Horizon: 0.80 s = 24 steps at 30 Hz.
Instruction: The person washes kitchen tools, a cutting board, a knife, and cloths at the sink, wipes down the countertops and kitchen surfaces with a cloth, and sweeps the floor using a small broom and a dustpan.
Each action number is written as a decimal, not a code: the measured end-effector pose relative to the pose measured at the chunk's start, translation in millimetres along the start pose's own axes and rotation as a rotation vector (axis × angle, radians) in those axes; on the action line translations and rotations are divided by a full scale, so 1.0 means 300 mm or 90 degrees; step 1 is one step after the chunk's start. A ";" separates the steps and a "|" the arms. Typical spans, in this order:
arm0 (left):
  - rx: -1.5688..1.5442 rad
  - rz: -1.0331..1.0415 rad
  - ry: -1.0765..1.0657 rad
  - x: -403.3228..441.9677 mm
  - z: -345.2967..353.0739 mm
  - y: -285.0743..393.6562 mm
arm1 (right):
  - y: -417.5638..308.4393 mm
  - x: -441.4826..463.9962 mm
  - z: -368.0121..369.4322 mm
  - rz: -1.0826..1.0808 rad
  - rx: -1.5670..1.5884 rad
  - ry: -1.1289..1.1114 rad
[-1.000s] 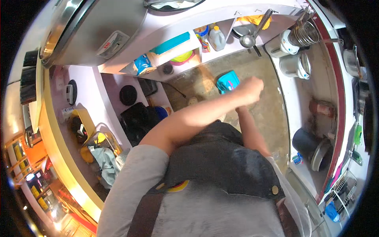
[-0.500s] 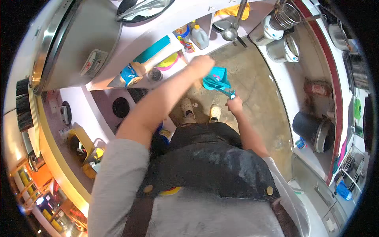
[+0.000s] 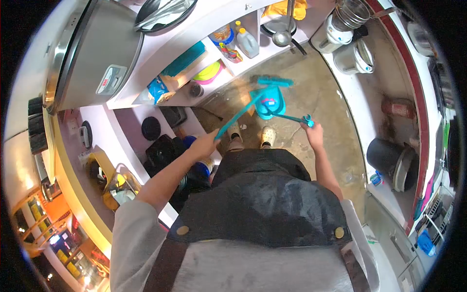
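My left hand (image 3: 203,146) is closed round the upper end of a teal broom handle that slants down toward the floor. The teal broom head (image 3: 275,82) lies just beyond the far edge of the dustpan. On the right, my right hand (image 3: 312,134) grips the end of the handle of a teal dustpan (image 3: 275,103), which rests on the floor in front of my feet. A small pink and white item lies in the dustpan. Both feet wear pale clogs (image 3: 267,136).
A shelf unit (image 3: 238,68) with bottles and bowls curves along the far left. Lidded white buckets (image 3: 354,58) and a black bin (image 3: 384,155) stand along the right. A ladle (image 3: 281,38) hangs over the far shelf. A large steel appliance (image 3: 92,58) is at upper left.
My left hand has come down and back toward my body, and the broom now shows stretched out past the dustpan. The right hand has moved slightly right, still holding the dustpan handle.
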<state>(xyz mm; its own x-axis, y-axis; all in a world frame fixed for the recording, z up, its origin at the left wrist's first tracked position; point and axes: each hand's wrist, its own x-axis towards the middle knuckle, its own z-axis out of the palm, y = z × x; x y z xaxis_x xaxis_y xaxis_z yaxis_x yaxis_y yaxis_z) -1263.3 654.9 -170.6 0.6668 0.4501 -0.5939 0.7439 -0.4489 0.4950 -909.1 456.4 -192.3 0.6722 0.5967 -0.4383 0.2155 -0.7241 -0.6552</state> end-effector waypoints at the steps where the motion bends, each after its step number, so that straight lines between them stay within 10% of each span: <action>1: -0.004 0.000 0.034 0.044 -0.001 0.029 | 0.024 -0.016 -0.028 -0.026 -0.008 0.006; 9: 0.043 -0.127 0.079 0.476 0.110 0.003 | 0.111 -0.091 -0.183 -0.057 -0.032 -0.005; 17: -0.051 -0.192 0.136 -0.125 0.538 -0.182 | 0.135 -0.077 -0.332 -0.086 -0.141 -0.053; 24: -0.138 -0.365 0.122 -0.262 0.366 -0.108 | 0.124 -0.030 -0.346 -0.108 -0.157 -0.075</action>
<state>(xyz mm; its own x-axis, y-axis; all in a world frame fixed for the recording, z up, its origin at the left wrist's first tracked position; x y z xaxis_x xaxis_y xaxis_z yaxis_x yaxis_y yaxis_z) -1344.6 549.2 -209.7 0.1411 0.7116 -0.6883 0.9635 0.0610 0.2607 -833.5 388.3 -148.9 0.5291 0.7411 -0.4133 0.4917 -0.6648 -0.5624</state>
